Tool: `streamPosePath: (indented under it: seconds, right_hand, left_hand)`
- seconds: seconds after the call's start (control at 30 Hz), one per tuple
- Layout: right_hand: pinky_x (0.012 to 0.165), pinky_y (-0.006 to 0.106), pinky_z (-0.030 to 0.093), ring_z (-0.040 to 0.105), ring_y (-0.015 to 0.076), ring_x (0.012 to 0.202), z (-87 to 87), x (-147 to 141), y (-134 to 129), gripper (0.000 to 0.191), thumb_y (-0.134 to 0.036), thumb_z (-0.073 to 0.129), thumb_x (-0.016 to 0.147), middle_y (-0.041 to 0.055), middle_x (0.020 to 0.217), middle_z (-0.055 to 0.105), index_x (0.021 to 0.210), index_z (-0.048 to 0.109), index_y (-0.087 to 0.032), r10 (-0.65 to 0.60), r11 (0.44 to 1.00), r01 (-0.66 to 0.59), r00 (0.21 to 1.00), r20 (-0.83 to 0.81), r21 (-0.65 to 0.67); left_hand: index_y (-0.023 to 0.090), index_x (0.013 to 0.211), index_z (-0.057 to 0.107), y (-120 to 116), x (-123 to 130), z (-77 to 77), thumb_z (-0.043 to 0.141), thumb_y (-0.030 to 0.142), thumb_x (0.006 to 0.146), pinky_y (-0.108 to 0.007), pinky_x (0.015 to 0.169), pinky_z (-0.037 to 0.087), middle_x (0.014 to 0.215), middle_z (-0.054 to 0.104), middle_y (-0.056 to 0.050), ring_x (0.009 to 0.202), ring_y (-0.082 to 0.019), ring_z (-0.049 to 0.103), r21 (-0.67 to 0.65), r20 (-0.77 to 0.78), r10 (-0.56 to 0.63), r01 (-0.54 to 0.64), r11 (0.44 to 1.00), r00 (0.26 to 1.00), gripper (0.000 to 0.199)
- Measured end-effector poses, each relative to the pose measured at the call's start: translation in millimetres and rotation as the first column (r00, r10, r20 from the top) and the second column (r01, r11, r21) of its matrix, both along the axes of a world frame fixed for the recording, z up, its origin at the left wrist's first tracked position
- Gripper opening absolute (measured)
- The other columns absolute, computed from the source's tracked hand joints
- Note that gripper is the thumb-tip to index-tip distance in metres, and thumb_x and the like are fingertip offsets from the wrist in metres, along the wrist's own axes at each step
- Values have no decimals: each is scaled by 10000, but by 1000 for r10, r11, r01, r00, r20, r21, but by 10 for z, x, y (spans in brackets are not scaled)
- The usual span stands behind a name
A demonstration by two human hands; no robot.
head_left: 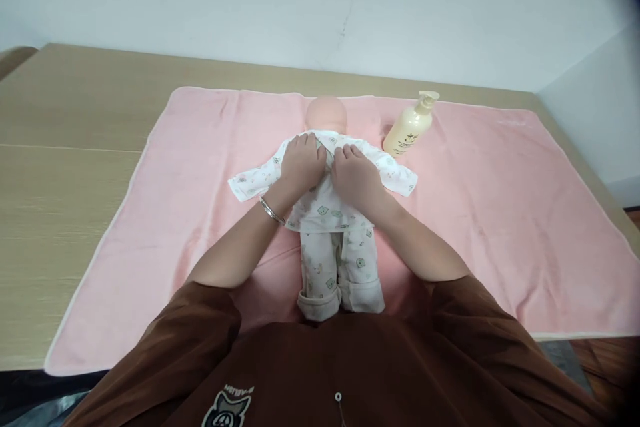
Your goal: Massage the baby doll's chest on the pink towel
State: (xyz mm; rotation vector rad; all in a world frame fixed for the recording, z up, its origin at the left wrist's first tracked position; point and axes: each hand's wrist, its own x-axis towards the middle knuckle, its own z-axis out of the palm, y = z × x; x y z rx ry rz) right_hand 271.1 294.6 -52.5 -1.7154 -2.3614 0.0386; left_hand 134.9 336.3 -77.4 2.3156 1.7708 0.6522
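Observation:
A baby doll lies on a pink blanket, its head toward the wall. It wears a white printed baby shirt with both sleeves spread out, and matching trousers with turned-up cuffs. My left hand is at the chest, left of the shirt's middle, its fingers bent and closed on the cloth below the neckline. Close beside it, my right hand is closed on the shirt's other side. Both thumbs are near the centre of the shirt front. The fingertips are partly hidden from me.
The pink blanket covers much of the wooden table. A pale yellow pump bottle stands on the blanket, right of the doll's head and close to the shirt's right sleeve. Beyond the table's far edge rises a white wall.

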Motion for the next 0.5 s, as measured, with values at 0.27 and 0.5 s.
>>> streamPosePath:
  seconds: [0.27, 0.5]
  right_hand:
    - [1300, 492, 242, 321, 349, 1562, -72, 197, 369, 604, -321, 313, 1079, 266, 1629, 400, 1527, 404, 73, -98, 987, 85, 991, -88, -136]
    - [1220, 529, 387, 522, 364, 1418, 10, -3, 6, 475, -181, 344, 1010, 263, 1417, 629, 1367, 602, -1, -25, 999, 22, 998, -66, -49]
  left_hand:
    - [-34, 1384, 540, -254, 132, 25, 357, 225, 1000, -548, 1234, 351, 1477, 566, -295, 1463, -382, 473, 68, -125, -46, 55, 996, 991, 498]
    - [65, 1152, 675, 37, -51, 98, 330, 203, 997, -526, 1169, 438, 1267, 681, -262, 1287, -357, 614, -48, -95, -51, 47, 998, 994, 403]
